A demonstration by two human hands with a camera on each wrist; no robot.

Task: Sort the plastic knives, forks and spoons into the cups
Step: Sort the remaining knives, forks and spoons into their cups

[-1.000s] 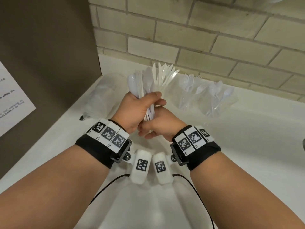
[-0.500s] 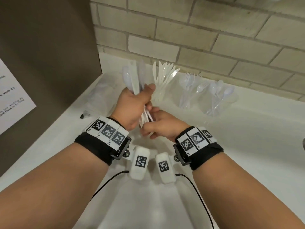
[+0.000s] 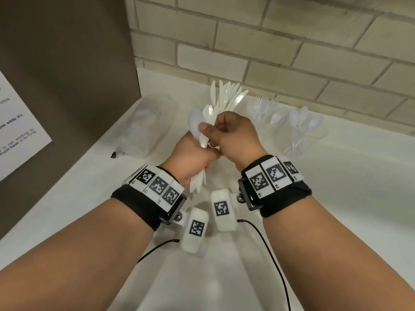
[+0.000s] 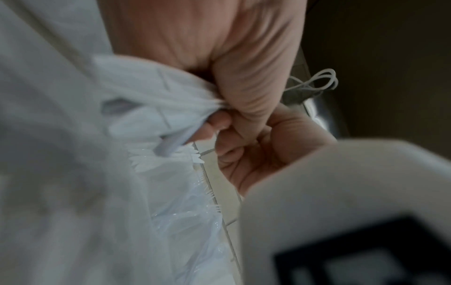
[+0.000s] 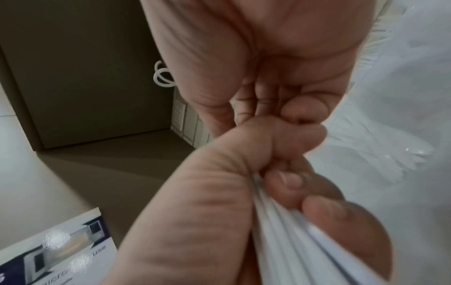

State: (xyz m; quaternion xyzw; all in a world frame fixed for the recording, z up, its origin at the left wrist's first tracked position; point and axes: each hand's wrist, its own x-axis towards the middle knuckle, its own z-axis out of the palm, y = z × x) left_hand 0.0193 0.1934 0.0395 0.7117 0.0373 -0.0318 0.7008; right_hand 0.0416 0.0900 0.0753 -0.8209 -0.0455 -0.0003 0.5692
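Observation:
My left hand [image 3: 190,156] grips a bundle of white plastic cutlery [image 3: 200,122] round its middle, spoon heads up and handle ends [image 3: 197,181] sticking out below. My right hand [image 3: 233,133] is just right of the bundle's top, thumb and curled fingers pinching one piece there; which kind is hidden. The right wrist view shows the left hand [image 5: 219,202] wrapped round the handles [image 5: 280,227]. Against the wall stand three clear cups: knives [image 3: 226,95], forks [image 3: 261,108] and spoons [image 3: 301,129].
A crumpled clear plastic bag [image 3: 143,126] lies on the white counter [image 3: 336,198] to the left. A dark panel [image 3: 67,75] with a paper notice [image 3: 20,133] closes the left side, and a brick wall [image 3: 292,41] the back. Black cables trail from the wrist units.
My right hand has risen from the handle ends under the left hand to the top of the bundle. My left hand has dropped and tilted the bundle.

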